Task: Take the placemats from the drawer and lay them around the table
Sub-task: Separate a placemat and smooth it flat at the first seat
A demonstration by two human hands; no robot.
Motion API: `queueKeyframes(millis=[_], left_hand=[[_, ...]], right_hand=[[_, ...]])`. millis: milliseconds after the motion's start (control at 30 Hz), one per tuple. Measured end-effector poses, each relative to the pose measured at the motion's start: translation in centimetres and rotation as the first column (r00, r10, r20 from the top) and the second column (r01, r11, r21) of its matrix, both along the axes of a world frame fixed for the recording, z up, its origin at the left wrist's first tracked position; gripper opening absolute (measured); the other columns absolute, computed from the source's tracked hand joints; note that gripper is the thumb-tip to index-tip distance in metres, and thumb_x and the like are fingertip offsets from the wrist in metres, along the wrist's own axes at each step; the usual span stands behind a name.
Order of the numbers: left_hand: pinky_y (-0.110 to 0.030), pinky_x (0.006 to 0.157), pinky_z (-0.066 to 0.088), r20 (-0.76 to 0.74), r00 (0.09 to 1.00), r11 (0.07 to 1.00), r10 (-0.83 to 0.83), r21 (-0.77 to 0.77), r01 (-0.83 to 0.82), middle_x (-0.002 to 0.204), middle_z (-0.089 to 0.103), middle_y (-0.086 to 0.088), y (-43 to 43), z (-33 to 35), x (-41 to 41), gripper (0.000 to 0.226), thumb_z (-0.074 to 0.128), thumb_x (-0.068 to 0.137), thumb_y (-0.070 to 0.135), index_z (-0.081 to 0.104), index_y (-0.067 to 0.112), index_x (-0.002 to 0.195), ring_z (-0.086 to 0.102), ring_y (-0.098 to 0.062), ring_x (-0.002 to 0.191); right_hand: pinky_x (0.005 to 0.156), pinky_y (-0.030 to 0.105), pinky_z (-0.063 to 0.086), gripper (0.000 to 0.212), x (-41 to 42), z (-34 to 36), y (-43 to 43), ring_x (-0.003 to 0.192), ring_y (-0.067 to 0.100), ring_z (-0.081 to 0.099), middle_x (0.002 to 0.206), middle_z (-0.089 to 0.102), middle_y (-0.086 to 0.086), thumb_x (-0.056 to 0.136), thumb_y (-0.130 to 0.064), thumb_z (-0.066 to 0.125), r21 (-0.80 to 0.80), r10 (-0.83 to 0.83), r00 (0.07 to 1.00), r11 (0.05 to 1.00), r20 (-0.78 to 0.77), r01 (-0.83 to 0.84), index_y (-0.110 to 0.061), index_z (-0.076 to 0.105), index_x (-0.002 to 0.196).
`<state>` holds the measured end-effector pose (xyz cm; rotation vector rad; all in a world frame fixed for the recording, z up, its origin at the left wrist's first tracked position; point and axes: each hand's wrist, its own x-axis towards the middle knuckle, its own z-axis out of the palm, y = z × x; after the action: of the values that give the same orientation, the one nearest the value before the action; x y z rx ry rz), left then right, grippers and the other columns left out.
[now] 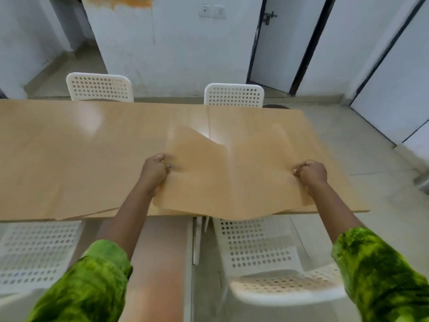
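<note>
A tan placemat, nearly the same colour as the table, hangs between both hands over the table's near right part. It sags and ripples, and its front edge droops past the table edge. My left hand grips its left side. My right hand grips its right side. Both fists are closed on the sheet. Thin edges of other flat sheets show along the table's near edge at the left.
Two white perforated chairs stand at the far side. Two more stand on my side, below the table edge. A door and white walls lie behind. Open floor runs to the right.
</note>
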<state>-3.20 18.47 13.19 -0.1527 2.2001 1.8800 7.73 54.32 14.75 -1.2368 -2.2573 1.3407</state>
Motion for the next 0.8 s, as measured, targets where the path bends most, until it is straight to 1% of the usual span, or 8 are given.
queueKeyframes(millis=[100,167,300,400,500,600,733,800], left_hand=[[-0.034,0.069,0.047,0.007,1.0,1.0,-0.029,0.01,0.029,0.096,0.067,-0.01,6.1,0.1,1.9,0.042,0.036,0.086,-0.013,0.062,0.015,0.104,0.061,-0.024,0.08],[-0.035,0.067,0.047,0.009,0.999,0.998,-0.038,0.048,0.038,0.091,0.066,-0.008,9.5,0.7,2.6,0.045,0.033,0.086,-0.014,0.061,0.015,0.106,0.059,-0.022,0.073],[-0.038,0.068,0.052,0.03,0.998,0.995,-0.047,0.088,0.044,0.104,0.064,-0.017,13.8,0.7,2.4,0.05,0.031,0.081,-0.016,0.061,0.015,0.106,0.059,-0.024,0.068],[-0.029,0.057,0.052,0.048,0.998,0.998,-0.046,0.043,0.044,0.107,0.065,-0.015,15.9,-0.1,2.1,0.054,0.029,0.08,-0.016,0.059,0.015,0.112,0.059,-0.021,0.067],[-0.016,0.042,0.046,0.063,0.995,0.996,-0.074,-0.038,0.076,0.104,0.062,-0.007,17.4,-1.0,2.6,0.058,0.027,0.083,-0.015,0.055,0.015,0.124,0.057,-0.014,0.068],[-0.021,0.05,0.045,0.069,0.996,0.995,-0.056,-0.081,0.062,0.109,0.06,-0.01,18.1,-2.3,2.4,0.057,0.028,0.085,-0.013,0.051,0.012,0.131,0.056,-0.012,0.071],[-0.022,0.055,0.042,0.076,0.997,0.991,-0.016,-0.134,0.026,0.118,0.059,-0.014,18.9,-3.6,1.3,0.059,0.029,0.085,-0.014,0.047,0.009,0.136,0.055,-0.01,0.072],[-0.024,0.06,0.044,0.081,0.997,0.988,0.008,-0.155,0.005,0.122,0.058,-0.015,19.0,-4.5,1.0,0.06,0.029,0.084,-0.014,0.046,0.01,0.137,0.056,-0.013,0.076]], right_hand=[[0.071,0.029,0.04,0.019,1.9,1.0,5.0,0.085,0.022,0.052,0.093,0.062,0.009,0.078,0.005,0.056,0.085,0.008,1.0,0.996,-0.017,-0.007,-0.003,0.069,0.089],[0.073,0.029,0.039,0.017,2.4,1.6,7.8,0.087,0.021,0.051,0.099,0.063,0.01,0.079,0.004,0.057,0.102,0.004,0.999,0.995,-0.036,-0.001,-0.006,0.068,0.088],[0.072,0.027,0.039,0.021,2.4,0.7,11.3,0.087,0.019,0.05,0.114,0.064,0.013,0.082,0.005,0.055,0.103,-0.04,0.998,0.994,-0.046,0.045,-0.005,0.068,0.096],[0.065,0.025,0.041,0.026,1.4,0.0,13.3,0.086,0.019,0.051,0.114,0.065,0.014,0.083,0.007,0.051,0.098,-0.074,0.997,0.992,-0.026,0.076,-0.001,0.068,0.101],[0.072,0.031,0.046,0.027,1.0,-0.9,15.2,0.088,0.027,0.058,0.11,0.068,0.017,0.079,0.008,0.051,0.122,-0.09,0.996,0.989,0.024,0.086,-0.001,0.07,0.095],[0.078,0.033,0.049,0.026,1.1,-2.0,16.9,0.101,0.033,0.062,0.108,0.069,0.018,0.077,0.008,0.052,0.128,-0.101,0.993,0.988,0.068,0.092,-0.001,0.071,0.093],[0.077,0.032,0.047,0.024,0.9,-4.1,18.8,0.099,0.031,0.061,0.097,0.065,0.015,0.08,0.007,0.052,0.092,-0.108,0.988,0.991,0.113,0.098,0.0,0.069,0.095],[0.075,0.03,0.044,0.022,0.7,-5.2,19.8,0.096,0.03,0.06,0.102,0.066,0.017,0.08,0.007,0.053,0.065,-0.106,0.988,0.993,0.116,0.099,0.002,0.068,0.097]])
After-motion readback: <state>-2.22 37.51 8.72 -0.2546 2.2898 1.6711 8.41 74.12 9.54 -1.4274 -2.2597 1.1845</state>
